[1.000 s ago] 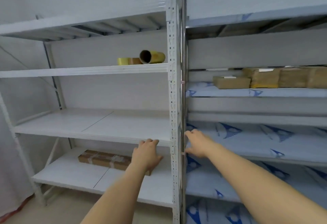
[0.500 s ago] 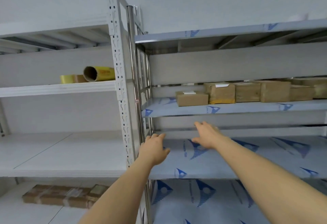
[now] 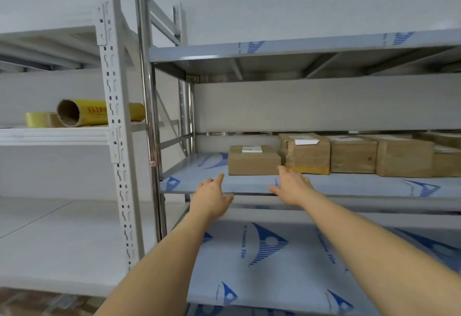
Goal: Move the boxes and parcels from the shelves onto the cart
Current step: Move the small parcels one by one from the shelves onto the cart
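Note:
A row of brown cardboard boxes stands on a steel shelf [image 3: 349,186] covered in blue-printed film. The leftmost is a low box [image 3: 253,163] with a white label on top. Beside it on the right stand a taller taped box [image 3: 305,154] and two more boxes [image 3: 353,156] [image 3: 404,157]. My left hand [image 3: 210,197] is open at the shelf's front edge, just left of and below the low box. My right hand [image 3: 290,186] is open at the same edge, fingertips close to the low box's right front corner. Neither hand holds anything.
A white rack stands to the left, with its perforated upright [image 3: 114,126] and a chrome post [image 3: 147,106] between the two racks. A yellow roll [image 3: 97,116] and a tape roll [image 3: 37,119] lie on its upper shelf. Another film-covered shelf [image 3: 274,260] lies under my arms.
The view has swung right and up, away from the white rack's low shelves. Both hands have risen from the lower shelf level to the front edge of the shelf with the boxes.

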